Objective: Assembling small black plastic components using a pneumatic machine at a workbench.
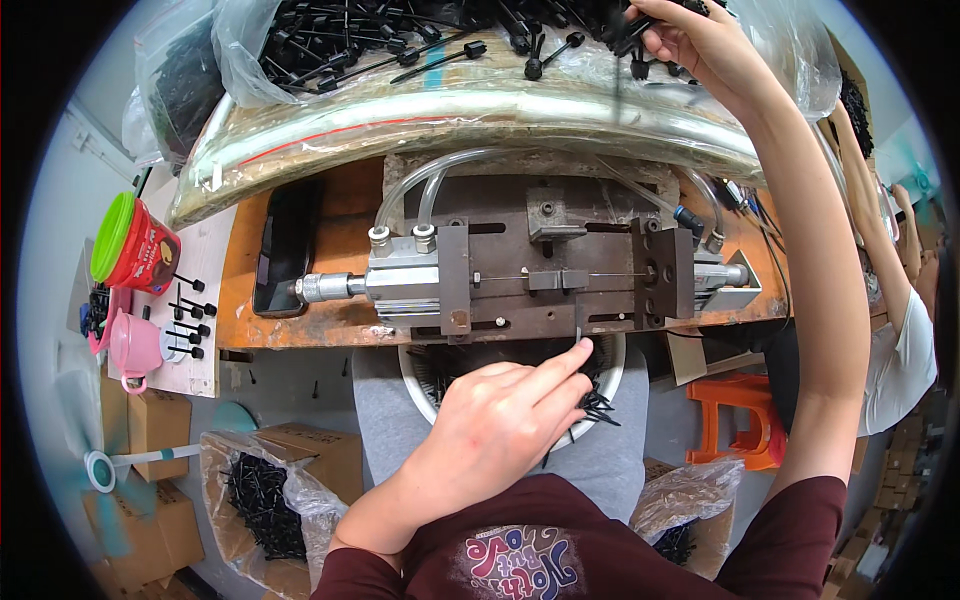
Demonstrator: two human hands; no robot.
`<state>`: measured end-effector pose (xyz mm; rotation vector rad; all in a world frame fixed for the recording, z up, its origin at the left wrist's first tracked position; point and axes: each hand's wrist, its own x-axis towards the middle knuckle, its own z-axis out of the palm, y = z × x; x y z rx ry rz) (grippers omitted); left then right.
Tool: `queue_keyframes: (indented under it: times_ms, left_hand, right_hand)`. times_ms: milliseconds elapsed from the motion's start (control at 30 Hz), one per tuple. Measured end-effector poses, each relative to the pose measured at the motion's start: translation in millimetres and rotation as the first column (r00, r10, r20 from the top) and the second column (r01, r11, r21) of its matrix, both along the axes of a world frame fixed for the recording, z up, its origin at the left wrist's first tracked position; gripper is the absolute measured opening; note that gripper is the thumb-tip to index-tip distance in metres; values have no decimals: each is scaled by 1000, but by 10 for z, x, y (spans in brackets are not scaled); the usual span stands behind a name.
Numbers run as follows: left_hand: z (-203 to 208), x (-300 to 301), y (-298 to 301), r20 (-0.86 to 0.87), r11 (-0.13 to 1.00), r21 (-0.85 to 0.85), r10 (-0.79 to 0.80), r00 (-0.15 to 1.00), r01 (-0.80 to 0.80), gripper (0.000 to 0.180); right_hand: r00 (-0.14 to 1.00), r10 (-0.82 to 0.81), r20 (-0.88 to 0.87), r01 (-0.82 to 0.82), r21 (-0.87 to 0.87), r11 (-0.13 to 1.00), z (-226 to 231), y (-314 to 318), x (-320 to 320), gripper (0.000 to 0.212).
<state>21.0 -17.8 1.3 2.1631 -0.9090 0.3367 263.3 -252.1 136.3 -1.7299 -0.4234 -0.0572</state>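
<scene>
My left hand (505,415) rests over a white bowl (612,375) of small black pins on my lap, its fingers closed on a few pins, forefinger pointing up at the metal press jig (540,270). My right hand (700,45) reaches far up into the heap of long black pins (400,40) lying on clear plastic, fingertips pinched on one pin. The jig has a pneumatic cylinder (370,282) at its left and clear hoses looping above it.
A dark phone (288,245) lies on the orange bench left of the jig. A red can with green lid (135,245) and a pink cup (135,345) stand at left. Bags of black pins (262,495) sit on cartons below. An orange stool (735,415) and another person's arm (905,330) are at right.
</scene>
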Motion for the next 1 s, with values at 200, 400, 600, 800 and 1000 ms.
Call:
queue_keyframes:
  times_ms: [200, 400, 600, 800, 1000]
  left_hand:
    - [161, -23, -18, -28, 1000, 28, 5, 1000, -4, 36]
    - [163, 78, -26, 113, 969, -197, 177, 978, -152, 39]
    - [76, 337, -127, 118, 885, -385, 330, 937, -263, 42]
    - [37, 282, -104, 48, 853, -462, 298, 953, -243, 35]
    - [40, 128, -72, -95, 824, -524, 193, 977, -214, 44]
  right_hand:
    - [992, -120, 23, 115, 166, 979, -25, -30, 102, 18]
    - [989, -124, 85, 88, 342, 936, 62, -83, -56, 11]
    - [990, -125, 63, 82, 460, 884, 4, 57, -631, 13]
    - [1000, -17, -10, 20, 594, 804, -212, 56, -1030, 21]
    - [990, 141, -18, -92, 675, 732, -554, 23, -1411, 30]
